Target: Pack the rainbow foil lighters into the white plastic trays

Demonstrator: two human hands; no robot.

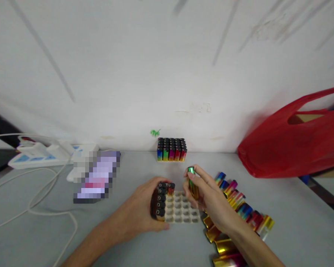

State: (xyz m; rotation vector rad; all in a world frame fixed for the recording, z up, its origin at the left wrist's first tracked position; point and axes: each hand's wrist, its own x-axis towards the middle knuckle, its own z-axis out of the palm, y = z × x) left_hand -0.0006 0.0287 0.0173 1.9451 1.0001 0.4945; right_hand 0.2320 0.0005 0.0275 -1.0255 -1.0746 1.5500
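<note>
My left hand (pixel 140 207) is wrapped round the left side of a pale tray (pixel 183 221) with rows of oval holes. Several black-topped lighters (pixel 160 198) stand upright in its left column, and one red-and-gold lighter (pixel 170 188) stands at the back of the second column. Above the tray's back right corner, my right hand (pixel 206 189) pinches a shiny green-and-gold lighter (pixel 193 181), tilted and apart from the holes. Loose metallic lighters (pixel 225 245) in mixed colours lie on the table to the right, partly hidden beneath my right forearm.
A packed block of upright lighters (pixel 172 150) stands against the white wall. At left are a phone (pixel 100 176), a power strip (pixel 47 157) and loose white cables (pixel 30 205). A red bag (pixel 297 144) occupies the back right of the grey table (pixel 128 252).
</note>
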